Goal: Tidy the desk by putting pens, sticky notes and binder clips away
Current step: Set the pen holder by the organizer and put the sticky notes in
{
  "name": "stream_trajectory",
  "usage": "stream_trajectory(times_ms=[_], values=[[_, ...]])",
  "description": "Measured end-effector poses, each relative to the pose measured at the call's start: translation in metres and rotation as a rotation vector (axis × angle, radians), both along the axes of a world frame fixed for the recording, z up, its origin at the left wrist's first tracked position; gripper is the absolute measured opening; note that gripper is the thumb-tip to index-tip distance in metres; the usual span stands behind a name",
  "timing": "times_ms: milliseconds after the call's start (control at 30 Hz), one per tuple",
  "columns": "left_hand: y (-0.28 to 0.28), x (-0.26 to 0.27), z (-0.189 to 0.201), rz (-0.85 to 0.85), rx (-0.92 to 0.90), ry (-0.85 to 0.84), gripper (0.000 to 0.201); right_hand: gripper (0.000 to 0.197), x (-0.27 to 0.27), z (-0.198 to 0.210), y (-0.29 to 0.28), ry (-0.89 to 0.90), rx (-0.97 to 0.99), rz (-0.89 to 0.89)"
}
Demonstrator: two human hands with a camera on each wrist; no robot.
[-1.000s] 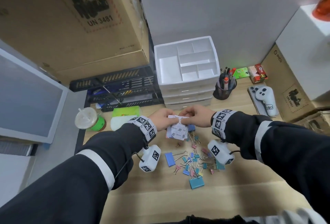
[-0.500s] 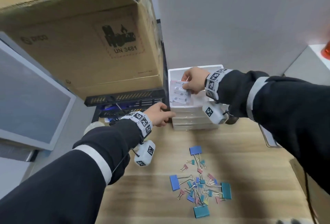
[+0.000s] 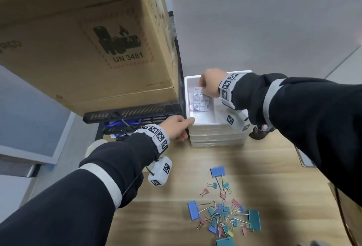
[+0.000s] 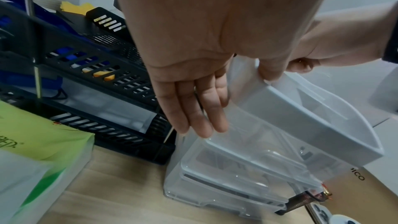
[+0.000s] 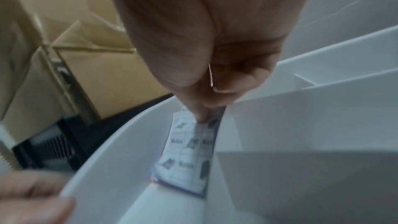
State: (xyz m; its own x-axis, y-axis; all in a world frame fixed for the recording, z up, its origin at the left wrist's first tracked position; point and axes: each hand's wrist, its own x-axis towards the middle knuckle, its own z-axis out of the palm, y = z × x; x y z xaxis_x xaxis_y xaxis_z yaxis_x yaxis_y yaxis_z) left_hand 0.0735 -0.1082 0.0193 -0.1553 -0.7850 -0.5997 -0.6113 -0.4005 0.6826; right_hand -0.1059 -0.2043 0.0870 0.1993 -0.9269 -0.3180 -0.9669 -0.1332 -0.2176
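**Sticky notes go into the top tray**

Head view: the right hand (image 3: 208,83) reaches into the far left part of the white organizer (image 3: 217,122) that stands at the far side of the desk (image 3: 176,196). Its fingers pinch the top edge of the sticky notes (image 3: 199,100), which hang down inside that left part. The left hand (image 3: 177,128) holds the near left corner of the organizer, thumb on the rim. The binder clips (image 3: 225,212) lie in a loose pile on the near desk, well apart from both hands. A big cardboard box (image 3: 88,40) sits on the left.

Left wrist view: the fingers (image 4: 193,108) lie straight and together against the side of the drawers, and the thumb presses the tray's rim (it steadies the tray).

Right wrist view: thumb and finger are clamped on the notes' top edge, and the pack's low end sits near the tray floor.

This step looks almost done. The next move calls for letting go so the notes lie flat, then gathering the clips.
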Motion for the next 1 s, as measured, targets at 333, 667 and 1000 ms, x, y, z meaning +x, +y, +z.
stream_trajectory(times_ms=[333,667,1000], values=[[0.0,-0.004,-0.004,0.001,0.05,0.056,0.039,0.019,0.014,-0.021,0.026,0.354,0.022,0.219],[0.007,-0.004,-0.004,0.017,0.031,0.043,0.042,0.021,0.02,-0.025,0.033,0.344,-0.079,0.204],[0.047,0.01,-0.021,-0.258,0.036,-0.26,0.038,0.016,0.006,-0.013,0.087,-0.291,-0.31,0.24]])
